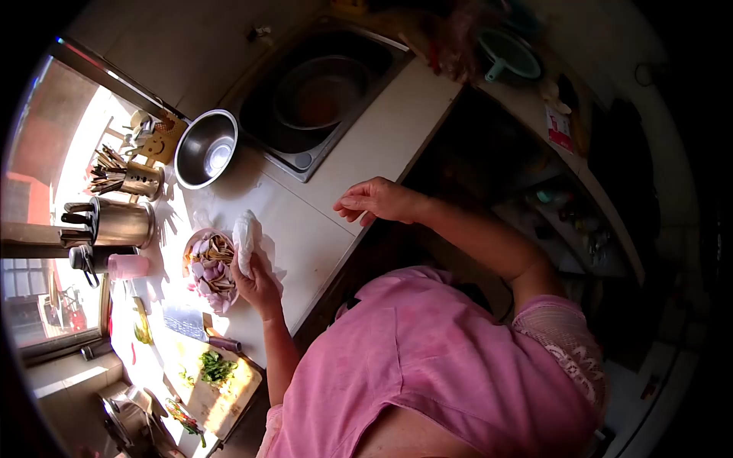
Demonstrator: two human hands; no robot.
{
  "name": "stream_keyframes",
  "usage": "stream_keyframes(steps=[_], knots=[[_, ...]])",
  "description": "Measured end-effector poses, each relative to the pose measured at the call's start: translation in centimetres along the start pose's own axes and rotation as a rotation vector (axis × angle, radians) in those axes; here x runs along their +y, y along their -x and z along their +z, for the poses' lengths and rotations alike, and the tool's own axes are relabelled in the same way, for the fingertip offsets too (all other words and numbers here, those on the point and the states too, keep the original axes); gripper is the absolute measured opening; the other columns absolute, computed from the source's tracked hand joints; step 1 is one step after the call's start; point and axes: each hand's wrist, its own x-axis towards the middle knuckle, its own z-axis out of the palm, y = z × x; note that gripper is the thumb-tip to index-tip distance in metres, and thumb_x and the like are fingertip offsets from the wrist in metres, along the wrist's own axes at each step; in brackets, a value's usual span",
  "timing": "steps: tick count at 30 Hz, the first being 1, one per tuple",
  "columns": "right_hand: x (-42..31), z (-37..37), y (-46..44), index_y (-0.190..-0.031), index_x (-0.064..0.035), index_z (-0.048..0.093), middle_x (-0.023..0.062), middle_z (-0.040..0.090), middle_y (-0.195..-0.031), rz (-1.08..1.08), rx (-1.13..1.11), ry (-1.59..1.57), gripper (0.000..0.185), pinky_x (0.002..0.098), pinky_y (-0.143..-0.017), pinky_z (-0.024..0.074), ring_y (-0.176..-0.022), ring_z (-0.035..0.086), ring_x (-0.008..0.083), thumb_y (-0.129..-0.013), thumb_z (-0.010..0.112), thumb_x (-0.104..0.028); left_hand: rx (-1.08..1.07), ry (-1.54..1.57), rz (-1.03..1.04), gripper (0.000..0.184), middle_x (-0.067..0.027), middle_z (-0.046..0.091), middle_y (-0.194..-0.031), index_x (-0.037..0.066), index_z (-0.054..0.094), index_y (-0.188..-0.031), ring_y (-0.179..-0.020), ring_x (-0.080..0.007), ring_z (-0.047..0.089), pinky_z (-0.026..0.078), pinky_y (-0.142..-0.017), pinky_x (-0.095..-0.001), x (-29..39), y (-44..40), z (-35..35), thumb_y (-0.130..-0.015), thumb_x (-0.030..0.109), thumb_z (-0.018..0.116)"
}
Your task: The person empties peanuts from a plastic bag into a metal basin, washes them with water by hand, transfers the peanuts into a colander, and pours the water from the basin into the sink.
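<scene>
My left hand (258, 284) is closed round a crumpled white cloth (245, 237), held at the edge of a bowl (223, 304). Purple-white pieces and brown strips (210, 263), whose kind I cannot make out, fill that bowl. My right hand (374, 201) hangs over the counter's front edge, fingers loosely bent and apart, with nothing visible in it. Beyond both hands a steel basin (206, 149) stands tilted in view beside the sink.
A cleaver (185, 322) lies by a cutting board (240, 382) with chopped greens (217, 368). Along the window stand a chopstick holder (143, 181), a steel pot (126, 221) and a pink cup (128, 266). The sink (305, 160) holds a dark pan (321, 91). A green strainer (511, 55) sits at upper right.
</scene>
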Motion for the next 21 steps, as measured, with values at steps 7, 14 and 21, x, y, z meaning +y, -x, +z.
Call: stream_keyframes(steps=[7,14,21], knots=[[1.6,-16.6,-1.3,-0.102,-0.0037,0.056,0.0048,0.057,-0.087,0.078,0.27,-0.075,0.03,0.0244,-0.058,0.0487,-0.073,0.056,0.0113,-0.087,0.048,-0.028,-0.028,-0.544,0.091,0.035,-0.0196,0.053,-0.095,-0.003,0.054,-0.1,-0.092,-0.0345,0.049,0.037,-0.081,-0.0391,-3.6,-5.9,6.8,-0.086,0.028,0.046],[-1.3,-29.6,-9.4,-0.099,-0.0029,0.054,0.0053,0.056,-0.085,0.087,0.32,-0.029,0.029,0.0256,-0.055,0.0488,-0.071,0.056,0.0129,-0.085,0.05,-0.028,0.238,-0.672,-0.415,0.042,-0.0196,0.055,-0.1,0.001,0.058,-0.099,-0.097,-0.0348,0.047,0.035,-0.083,-0.0417,-11.2,-10.6,15.6,-0.083,0.037,0.041],[1.3,-29.4,-28.8,-0.107,-0.0045,0.052,0.0092,0.058,-0.09,0.03,0.293,0.317,0.039,0.0348,-0.065,0.0492,-0.077,0.058,0.0202,-0.078,0.057,-0.031,0.342,-1.096,-0.189,0.032,-0.0135,0.048,-0.111,0.012,0.053,-0.107,-0.104,-0.0311,0.042,0.03,-0.09,-0.0421,-10.9,-9.2,19.2,-0.081,0.03,0.047]])
